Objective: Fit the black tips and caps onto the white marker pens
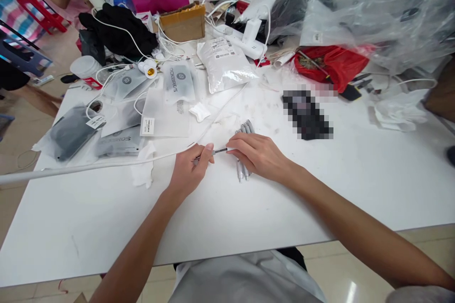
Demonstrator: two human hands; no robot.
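My left hand [190, 170] is closed in a pinch on a thin dark pen-like rod [219, 151] lying across the white table [249, 208]. My right hand [258, 154] grips the other end of the same rod with fingers curled. Under and beside my right hand lie several grey pens [244, 129] in a row, partly hidden by the hand. A white cable [156, 157] runs leftwards from near my left hand.
Clear packets with dark items [71, 132], grey printed pouches [178, 80] and a white bag [223, 64] crowd the table's back left. A blurred dark object [307, 113], a red bag [330, 64], a power strip [245, 42], a cardboard box [183, 21] and crumpled plastic [384, 14] lie behind.
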